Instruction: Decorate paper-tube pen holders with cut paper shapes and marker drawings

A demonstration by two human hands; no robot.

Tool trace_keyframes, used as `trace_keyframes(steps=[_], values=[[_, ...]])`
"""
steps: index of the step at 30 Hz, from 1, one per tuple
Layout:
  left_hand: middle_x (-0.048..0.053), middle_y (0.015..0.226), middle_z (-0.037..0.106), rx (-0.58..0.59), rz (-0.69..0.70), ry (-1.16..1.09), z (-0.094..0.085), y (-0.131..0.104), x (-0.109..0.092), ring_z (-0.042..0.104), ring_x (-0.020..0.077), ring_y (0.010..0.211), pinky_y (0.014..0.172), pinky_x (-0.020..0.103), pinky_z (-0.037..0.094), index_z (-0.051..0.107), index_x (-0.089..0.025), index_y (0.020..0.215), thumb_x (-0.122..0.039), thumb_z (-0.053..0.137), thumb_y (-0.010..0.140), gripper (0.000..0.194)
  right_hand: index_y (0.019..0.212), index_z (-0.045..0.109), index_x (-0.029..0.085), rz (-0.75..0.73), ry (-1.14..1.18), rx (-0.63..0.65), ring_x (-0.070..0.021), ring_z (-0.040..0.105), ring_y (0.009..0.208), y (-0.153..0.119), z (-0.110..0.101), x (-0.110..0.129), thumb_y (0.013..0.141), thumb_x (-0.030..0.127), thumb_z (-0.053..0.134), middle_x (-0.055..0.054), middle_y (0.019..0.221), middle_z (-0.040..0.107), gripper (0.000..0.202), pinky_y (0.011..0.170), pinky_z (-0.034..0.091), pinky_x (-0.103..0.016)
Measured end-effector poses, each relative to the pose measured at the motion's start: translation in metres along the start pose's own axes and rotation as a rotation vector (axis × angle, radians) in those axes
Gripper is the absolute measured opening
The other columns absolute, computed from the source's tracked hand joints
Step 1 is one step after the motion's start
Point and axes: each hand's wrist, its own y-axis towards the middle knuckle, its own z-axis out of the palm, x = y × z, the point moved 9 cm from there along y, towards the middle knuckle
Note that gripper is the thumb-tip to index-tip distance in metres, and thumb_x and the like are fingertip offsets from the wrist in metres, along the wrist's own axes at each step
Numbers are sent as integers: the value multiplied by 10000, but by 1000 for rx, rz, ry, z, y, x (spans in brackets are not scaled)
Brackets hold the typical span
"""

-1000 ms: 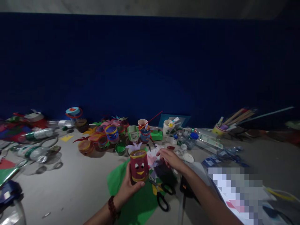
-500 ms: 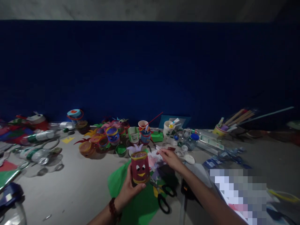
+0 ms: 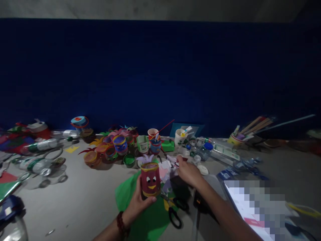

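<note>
My left hand (image 3: 140,195) is wrapped round a dark red craft cup (image 3: 150,182) with googly eyes, a yellow beak, yellow rims and a purple paper crest. It stays upright above a green sheet (image 3: 125,190). My right hand (image 3: 189,170) reaches over a heap of white, pink and purple paper scraps (image 3: 167,169), its fingers drawn together. What lies between those fingers is too small and dark to make out. Black-handled scissors (image 3: 174,211) rest on the green sheet below, beside the cup.
Several decorated face cups (image 3: 120,145) stand along the back, left of a white cup (image 3: 180,137) with markers. Plastic bottles (image 3: 37,164) lie at the left. A cup of sticks (image 3: 235,139) is at the right, behind blue wrappers (image 3: 227,174). A blue tape dispenser (image 3: 11,209) sits front left.
My right hand has shifted slightly right, and its fingers have turned down over the paper scraps. The left hand still holds the cup almost in the same place.
</note>
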Motion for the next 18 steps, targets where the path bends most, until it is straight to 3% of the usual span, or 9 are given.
trace_keyframes(steps=[4,7,8,12,15,18], values=[[243,1464,455,33,-7,-49,6,0,-3,492,394,1318,1105,512,387,193,-167,1477,-549,845,605,1155,1148,451,236,-134,287,78,-177,712,715,-28,-15,7,869,119,417,-41,927,727,304,650,506,-269],[239,1435,486,48,-8,-55,10,0,-9,496,401,1310,1098,512,394,231,-177,1450,-540,868,573,1143,959,503,249,-316,1092,163,-181,692,706,-55,-25,30,893,305,513,-36,933,691,88,628,539,-300],[237,1432,489,48,-6,-54,11,0,-11,497,402,1308,1094,512,398,238,-183,1443,-533,874,566,1138,883,516,242,-331,1276,169,-176,681,671,-63,-25,35,869,344,575,-35,915,687,119,617,538,-307],[232,1451,465,73,2,-65,15,-2,-12,493,398,1309,1082,504,411,213,-196,1446,-539,870,568,1149,860,546,252,-228,1757,190,-171,619,507,-81,-2,45,806,498,624,-44,804,694,264,460,477,-292],[239,1455,451,87,1,-64,15,-3,-8,481,399,1316,1094,513,389,171,-190,1467,-543,860,585,1173,938,555,279,-194,1908,127,-212,632,569,-87,11,51,737,542,678,-63,807,698,354,456,468,-300],[235,1441,462,81,-1,-60,14,-4,-5,483,396,1314,1099,528,375,139,-193,1483,-541,851,604,1183,881,572,272,-279,1817,-69,-209,609,622,-91,7,58,729,560,699,-19,682,635,350,563,494,-320]])
